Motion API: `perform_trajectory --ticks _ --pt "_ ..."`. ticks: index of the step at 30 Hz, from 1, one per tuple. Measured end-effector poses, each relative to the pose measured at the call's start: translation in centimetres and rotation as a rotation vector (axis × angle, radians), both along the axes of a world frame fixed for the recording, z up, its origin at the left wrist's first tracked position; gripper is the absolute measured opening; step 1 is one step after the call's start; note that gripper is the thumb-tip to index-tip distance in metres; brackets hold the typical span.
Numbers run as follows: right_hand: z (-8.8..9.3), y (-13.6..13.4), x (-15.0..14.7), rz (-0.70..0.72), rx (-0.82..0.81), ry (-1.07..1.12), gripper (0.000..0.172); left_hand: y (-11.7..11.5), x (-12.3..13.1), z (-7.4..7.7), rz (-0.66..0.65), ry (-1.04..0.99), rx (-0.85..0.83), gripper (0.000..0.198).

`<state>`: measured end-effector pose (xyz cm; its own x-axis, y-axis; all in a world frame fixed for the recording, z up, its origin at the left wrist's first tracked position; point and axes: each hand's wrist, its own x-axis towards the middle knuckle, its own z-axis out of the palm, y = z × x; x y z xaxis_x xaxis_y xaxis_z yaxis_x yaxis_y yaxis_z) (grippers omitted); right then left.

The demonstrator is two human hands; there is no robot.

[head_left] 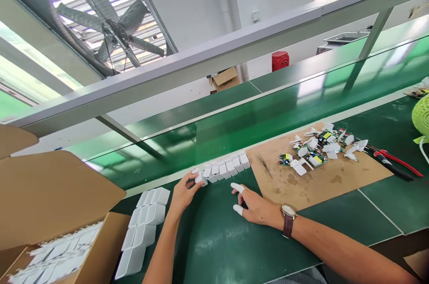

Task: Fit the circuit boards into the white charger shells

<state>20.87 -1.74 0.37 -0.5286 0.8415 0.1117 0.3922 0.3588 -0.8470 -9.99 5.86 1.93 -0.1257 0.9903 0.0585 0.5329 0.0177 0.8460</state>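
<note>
My left hand (183, 191) pinches a small white plastic housing (200, 178) at the left end of a row of similar white housings (228, 167) along the table's back strip. White finger cots cover some fingertips. Over the green table, my right hand (250, 203) is held with thumb and forefinger apart and nothing between them; a watch (288, 220) is on that wrist. Left of my left forearm stand several open white plastic cases (144, 223) in rows. To the right, a pile of small circuit boards with white plug parts (318, 147) lies on a brown cardboard sheet (301, 185).
An open carton (100, 248) with white parts stands at the lower left. Tweezers (264, 164) lie on the cardboard; red-and-black pliers (392, 161) rest at its right edge. A lime-green round object (421, 116) is at the far right. A rail (214, 56) crosses behind the table.
</note>
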Motion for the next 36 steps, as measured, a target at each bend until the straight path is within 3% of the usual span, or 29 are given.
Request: perform_trajectory --ticks 3,6,9,12,16,20,22,25,29,32,36 --pt "-0.3 0.0 0.1 -0.009 -0.028 0.012 0.063 -0.1 1.4 -0.2 -0.038 -0.015 0.022 0.050" --pt "-0.7 0.0 0.2 -0.022 -0.031 0.024 0.064 -1.6 0.9 0.6 -0.086 0.036 0.085 0.046" --pt "-1.1 0.1 0.2 -0.001 -0.020 0.021 0.060 -4.5 -2.3 2.7 -0.014 0.242 0.215 0.043" --pt "-1.5 0.3 0.3 0.009 -0.027 0.009 0.057 -8.8 -7.4 5.3 0.221 0.430 0.313 0.047" --pt "-2.1 0.4 0.4 0.013 -0.022 -0.019 0.055 -15.1 -12.9 7.4 0.434 0.597 0.133 0.055" --pt "-2.1 0.5 0.4 0.014 -0.030 -0.060 0.054 -18.8 -14.4 6.3 0.483 0.593 -0.127 0.068" --pt "-1.9 0.4 0.4 0.007 -0.037 -0.071 0.054 -19.4 -14.1 5.3 0.509 0.572 -0.171 0.069" --pt "-1.2 0.4 0.4 -0.009 -0.036 -0.085 0.053 -19.6 -13.1 4.7 0.523 0.605 -0.250 0.048" --pt "-0.4 0.3 0.4 -0.019 -0.043 -0.093 0.053 -19.4 -10.4 5.1 0.373 0.607 -0.283 0.031" --pt "-0.4 0.3 0.5 -0.015 -0.055 -0.092 0.052 -18.2 -8.2 4.9 0.334 0.668 -0.155 0.032" --pt "-1.2 0.3 0.5 -0.014 -0.049 -0.094 0.053 -16.1 -7.3 3.2 0.415 0.857 0.150 0.033"
